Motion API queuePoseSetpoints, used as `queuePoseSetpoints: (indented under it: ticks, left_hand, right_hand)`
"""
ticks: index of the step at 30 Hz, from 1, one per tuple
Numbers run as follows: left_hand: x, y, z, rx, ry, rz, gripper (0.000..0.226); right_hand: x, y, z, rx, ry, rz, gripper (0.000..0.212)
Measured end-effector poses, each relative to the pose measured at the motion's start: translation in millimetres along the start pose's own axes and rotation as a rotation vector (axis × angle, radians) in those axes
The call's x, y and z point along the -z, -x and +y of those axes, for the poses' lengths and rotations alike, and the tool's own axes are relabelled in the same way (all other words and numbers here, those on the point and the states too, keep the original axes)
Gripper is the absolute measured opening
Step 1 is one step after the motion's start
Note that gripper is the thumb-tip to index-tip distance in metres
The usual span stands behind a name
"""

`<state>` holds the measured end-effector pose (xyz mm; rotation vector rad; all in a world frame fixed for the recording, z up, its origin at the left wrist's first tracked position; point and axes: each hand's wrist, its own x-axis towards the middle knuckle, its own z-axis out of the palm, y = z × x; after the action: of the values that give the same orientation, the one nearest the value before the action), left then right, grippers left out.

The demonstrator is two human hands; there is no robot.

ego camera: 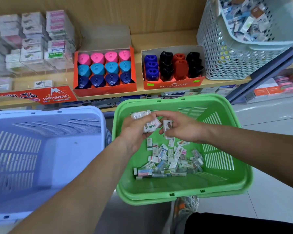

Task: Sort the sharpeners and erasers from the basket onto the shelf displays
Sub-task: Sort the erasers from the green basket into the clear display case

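Now both hands clutch erasers.

Erasers lie in the right basket, before the shelf bearing sharpener boxes.

Green basket; lilac basket; orange box.

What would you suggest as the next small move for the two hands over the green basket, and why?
Probably slip the single eraser pinched in the right hand into the bunch of erasers gripped by the left hand. The hands almost meet over the green basket, and many loose erasers lie on its floor, so gathering looks unfinished.
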<state>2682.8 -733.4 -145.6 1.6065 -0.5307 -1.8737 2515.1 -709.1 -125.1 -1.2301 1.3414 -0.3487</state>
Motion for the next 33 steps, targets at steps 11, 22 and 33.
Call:
queuePoseSetpoints:
  ticks: [11,22,33]
  left_hand:
    - [17.2,8.8,13.7,-0.052,-0.132,-0.133,0.047]
    - [101.0,71.2,88.5,-0.204,-0.233,-0.166,0.023]
    - [249.6,138.0,166.9,-0.355,-0.414,-0.008,0.035]
  right_hand:
    - [16.6,1.6,2.7,-0.065,-0.311,0.060,0.035]
    - [-17.5,5.1,-103.1,0.105,-0.274,0.048,0.019]
    - [-92.1,-71.2,-211.1,0.173,-0.161,0.258,0.014]
